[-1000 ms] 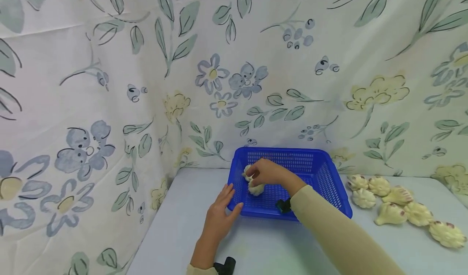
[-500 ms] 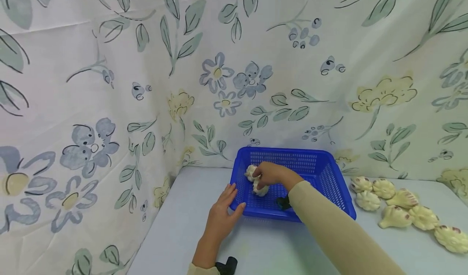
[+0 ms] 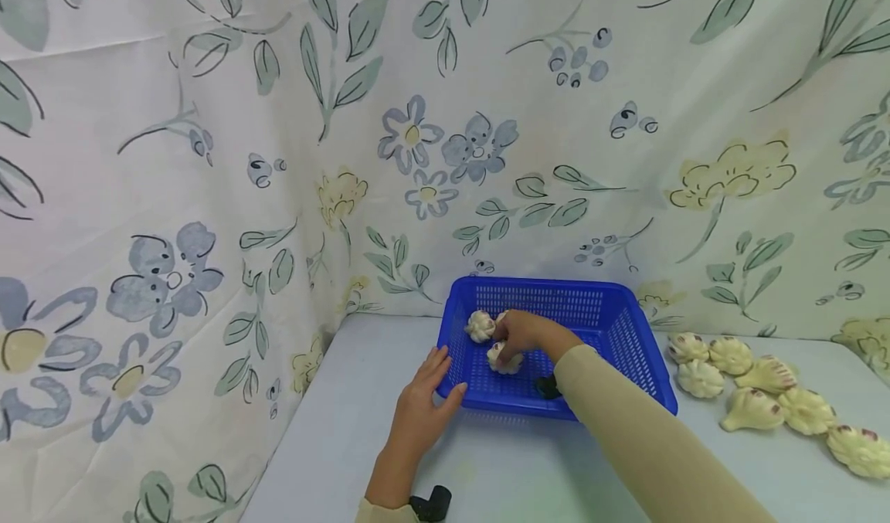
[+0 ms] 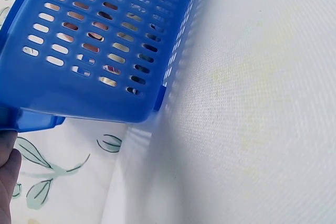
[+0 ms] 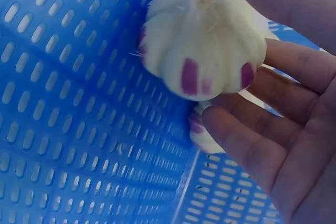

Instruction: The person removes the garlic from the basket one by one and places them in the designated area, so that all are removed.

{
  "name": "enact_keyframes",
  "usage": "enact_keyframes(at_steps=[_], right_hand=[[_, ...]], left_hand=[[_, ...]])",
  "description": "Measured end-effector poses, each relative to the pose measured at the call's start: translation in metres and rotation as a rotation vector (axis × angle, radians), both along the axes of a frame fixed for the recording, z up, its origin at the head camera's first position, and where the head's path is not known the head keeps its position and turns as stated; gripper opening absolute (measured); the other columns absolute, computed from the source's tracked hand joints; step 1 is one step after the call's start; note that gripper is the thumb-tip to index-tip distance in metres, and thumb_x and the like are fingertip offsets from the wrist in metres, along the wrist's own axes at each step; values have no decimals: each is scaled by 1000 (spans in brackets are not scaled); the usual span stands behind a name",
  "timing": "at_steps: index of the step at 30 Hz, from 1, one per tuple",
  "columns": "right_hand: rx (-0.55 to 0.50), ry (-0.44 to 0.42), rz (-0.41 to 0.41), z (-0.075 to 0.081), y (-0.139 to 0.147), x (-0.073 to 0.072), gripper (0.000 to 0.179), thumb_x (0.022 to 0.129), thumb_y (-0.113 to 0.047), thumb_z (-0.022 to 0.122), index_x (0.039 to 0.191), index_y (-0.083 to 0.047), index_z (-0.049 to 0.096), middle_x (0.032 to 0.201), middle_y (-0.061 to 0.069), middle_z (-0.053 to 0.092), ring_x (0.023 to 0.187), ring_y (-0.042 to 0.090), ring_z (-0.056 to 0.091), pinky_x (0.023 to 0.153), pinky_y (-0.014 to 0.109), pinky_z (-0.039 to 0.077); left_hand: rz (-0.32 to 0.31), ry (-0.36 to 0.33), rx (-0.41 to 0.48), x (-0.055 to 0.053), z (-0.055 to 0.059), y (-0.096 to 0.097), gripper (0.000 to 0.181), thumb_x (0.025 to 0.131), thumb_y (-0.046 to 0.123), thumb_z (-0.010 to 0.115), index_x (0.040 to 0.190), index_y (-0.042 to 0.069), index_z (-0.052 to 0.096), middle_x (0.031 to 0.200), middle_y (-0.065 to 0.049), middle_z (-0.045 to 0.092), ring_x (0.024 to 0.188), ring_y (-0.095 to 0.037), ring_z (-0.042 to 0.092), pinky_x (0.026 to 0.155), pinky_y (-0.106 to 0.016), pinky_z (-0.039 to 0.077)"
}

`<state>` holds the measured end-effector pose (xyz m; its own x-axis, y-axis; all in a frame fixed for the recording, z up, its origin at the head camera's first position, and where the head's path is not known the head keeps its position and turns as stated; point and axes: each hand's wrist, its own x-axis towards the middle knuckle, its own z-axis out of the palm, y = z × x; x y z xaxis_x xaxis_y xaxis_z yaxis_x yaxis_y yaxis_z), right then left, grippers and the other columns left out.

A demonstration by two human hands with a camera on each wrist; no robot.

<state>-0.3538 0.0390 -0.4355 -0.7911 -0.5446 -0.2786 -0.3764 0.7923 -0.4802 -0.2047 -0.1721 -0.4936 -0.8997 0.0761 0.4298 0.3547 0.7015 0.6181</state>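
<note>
A blue perforated plastic basket stands on the table. Inside it, my right hand holds a white garlic bulb between thumb and fingers. In the right wrist view this garlic bulb has purple patches, and another bulb shows partly behind the fingers. A further bulb lies at the basket's left side, and a pale bit by my fingertips is mostly hidden. My left hand rests at the basket's left front corner, its fingers fairly straight. In the left wrist view only fingertips show, touching the rim.
Several garlic bulbs lie on the white table to the right of the basket. Floral cloth hangs behind the table and along its left side.
My right hand has shifted slightly right inside the basket with the garlic bulb, leaving the left bulb more exposed. My left hand has stayed at the basket's corner. The head view has shifted slightly.
</note>
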Motion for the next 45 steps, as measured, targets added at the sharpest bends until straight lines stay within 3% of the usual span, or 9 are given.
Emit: enact_keyframes(at_steps=[6, 19, 32, 39, 45], right_hand=[[0, -27, -34, -4, 3, -1, 47, 71, -21, 89, 113, -6, 72, 101, 1, 70, 91, 15, 63, 88, 38, 55], [-27, -52, -92, -14, 13, 0, 46, 72, -18, 88, 115, -13, 73, 117, 2, 69, 104, 19, 61, 99, 44, 51], [-83, -53, -101, -18, 22, -1, 46, 71, -19, 88, 115, -14, 74, 117, 2, 70, 104, 19, 62, 97, 44, 53], [-153, -44, -127, -17, 27, -3, 52, 71, -22, 88, 120, -14, 72, 126, 6, 67, 117, 27, 61, 102, 49, 49], [-281, -64, -139, -9, 32, -3, 56, 73, -24, 87, 125, -14, 70, 122, 4, 69, 110, 23, 64, 100, 48, 51]], left_hand=[[3, 6, -4, 0, 0, 0, 63, 95, 50, 59, 139, 5, 56, 154, 2, 43, 145, -18, 35, 112, -46, 37], [8, -4, -7, 0, -1, 0, 63, 95, 51, 59, 140, 6, 55, 154, 2, 43, 146, -18, 34, 112, -46, 37], [12, -18, -6, 1, 0, 1, 66, 95, 54, 57, 140, 6, 55, 155, 4, 42, 146, -18, 34, 112, -46, 37], [16, -23, -8, 2, 2, 3, 62, 95, 48, 61, 140, 6, 55, 154, 3, 42, 146, -18, 33, 112, -47, 37], [19, -14, -10, 2, 3, 2, 60, 94, 43, 65, 139, 5, 56, 154, 1, 43, 146, -21, 34, 111, -47, 38]])
